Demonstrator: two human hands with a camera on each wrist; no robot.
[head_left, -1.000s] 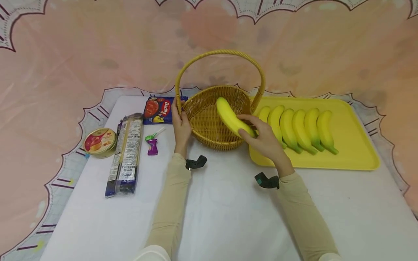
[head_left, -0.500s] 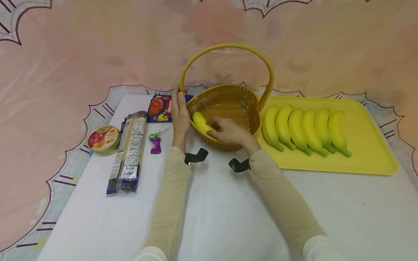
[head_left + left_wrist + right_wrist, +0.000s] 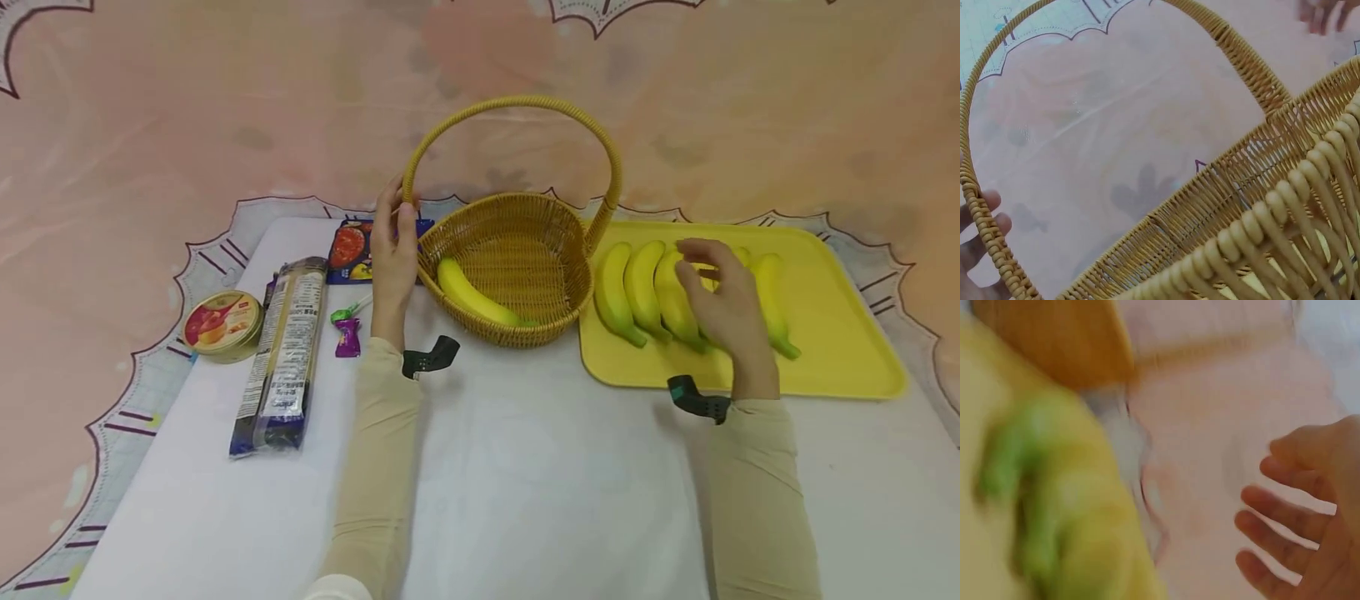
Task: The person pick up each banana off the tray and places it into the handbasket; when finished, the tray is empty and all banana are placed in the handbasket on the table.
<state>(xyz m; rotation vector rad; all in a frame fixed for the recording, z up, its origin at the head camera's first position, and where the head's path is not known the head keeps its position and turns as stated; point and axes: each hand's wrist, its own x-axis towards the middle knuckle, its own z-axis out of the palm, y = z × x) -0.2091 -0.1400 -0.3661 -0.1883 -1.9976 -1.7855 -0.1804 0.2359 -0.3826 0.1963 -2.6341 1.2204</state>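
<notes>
A yellow wicker basket (image 3: pixel 510 335) with a tall arched handle stands mid-table. My left hand (image 3: pixel 393 258) is at the left foot of its handle (image 3: pixel 517 102); in the left wrist view some of its fingers (image 3: pixel 985 212) show past the handle. A banana (image 3: pixel 480 302) lies in the basket, along its near left wall. My right hand (image 3: pixel 727 304) hovers over a row of several bananas (image 3: pixel 615 292) on the yellow tray (image 3: pixel 840 333). It holds nothing, its fingers spread and slightly bent, and it hides part of the row.
Left of the basket lie a blue Barilla packet (image 3: pixel 348 246), a lollipop (image 3: pixel 345 314), a purple-wrapped candy (image 3: pixel 347 337), a long clear pack (image 3: pixel 281 358) and a round tin (image 3: pixel 222 325). A patterned cloth backdrop (image 3: pixel 300 100) hangs behind the table.
My right hand carried a banana into the basket, let it go and moved right, over the tray. My left hand stayed by the handle's left foot.
</notes>
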